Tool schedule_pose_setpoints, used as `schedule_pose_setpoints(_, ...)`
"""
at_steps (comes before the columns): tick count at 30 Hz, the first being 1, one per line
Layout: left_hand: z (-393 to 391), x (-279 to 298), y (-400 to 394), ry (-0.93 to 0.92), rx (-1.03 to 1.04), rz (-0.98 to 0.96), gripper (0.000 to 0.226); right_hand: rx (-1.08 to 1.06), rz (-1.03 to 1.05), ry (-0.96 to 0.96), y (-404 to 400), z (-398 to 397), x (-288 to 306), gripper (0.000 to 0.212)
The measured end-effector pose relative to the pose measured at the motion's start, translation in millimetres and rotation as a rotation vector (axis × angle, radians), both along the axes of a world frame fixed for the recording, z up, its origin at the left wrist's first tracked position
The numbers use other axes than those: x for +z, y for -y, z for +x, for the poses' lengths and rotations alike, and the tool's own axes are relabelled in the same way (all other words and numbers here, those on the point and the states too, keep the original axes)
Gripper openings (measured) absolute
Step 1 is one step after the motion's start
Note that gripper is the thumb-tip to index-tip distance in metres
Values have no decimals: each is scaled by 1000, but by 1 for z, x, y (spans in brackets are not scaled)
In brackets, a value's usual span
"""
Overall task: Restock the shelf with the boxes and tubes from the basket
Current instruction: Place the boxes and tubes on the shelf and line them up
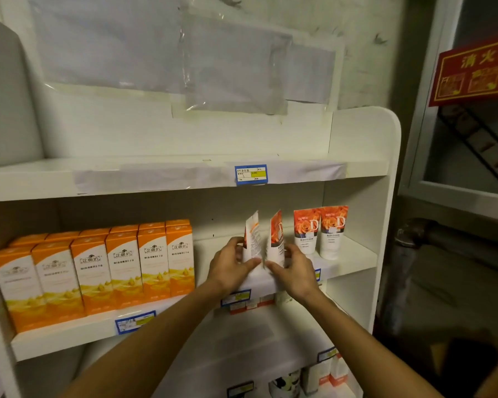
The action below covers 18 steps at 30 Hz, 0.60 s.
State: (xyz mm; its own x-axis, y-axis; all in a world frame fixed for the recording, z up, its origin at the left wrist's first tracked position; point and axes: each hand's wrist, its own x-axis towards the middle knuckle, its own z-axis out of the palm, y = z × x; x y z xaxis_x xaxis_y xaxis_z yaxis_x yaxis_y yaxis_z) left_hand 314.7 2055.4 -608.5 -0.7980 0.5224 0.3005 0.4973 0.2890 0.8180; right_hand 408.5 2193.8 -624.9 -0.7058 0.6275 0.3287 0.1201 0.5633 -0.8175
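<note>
On the middle shelf (354,261) my left hand (232,267) grips a white and orange tube (251,235) standing cap down, its back label facing me. Close beside it, my right hand (292,271) grips a second tube (276,239) with a rose print, turned edge-on. Two more rose-print tubes (319,231) stand upright to the right of my hands. Several orange and white boxes (104,268) fill the left half of the same shelf in rows. No basket is in view.
The top shelf (156,176) carries only a blue price label (251,174). Lower shelves hold small red and white boxes (252,304) and bottles (285,383). A red sign (472,73) hangs on a cabinet at the right.
</note>
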Motion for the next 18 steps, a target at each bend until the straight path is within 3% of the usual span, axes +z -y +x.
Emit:
schedule_pose_setpoints(5, 2, 0, 3, -86, 153, -84, 65, -120, 21, 32, 5, -12, -5, 58)
schedule_pose_setpoints(9, 5, -9, 2, 91, -32, 50, 67, -21, -57, 33, -1, -10, -3, 53)
schedule_pose_setpoints(12, 2, -13, 4, 115, -56, 88, 60, 54, -136, 14, -8, -1, -3, 52)
schedule_pose_setpoints(18, 7, -17, -2, 4, 145, 62, 70, -46, -117, -63, 1, 0, -6, 59)
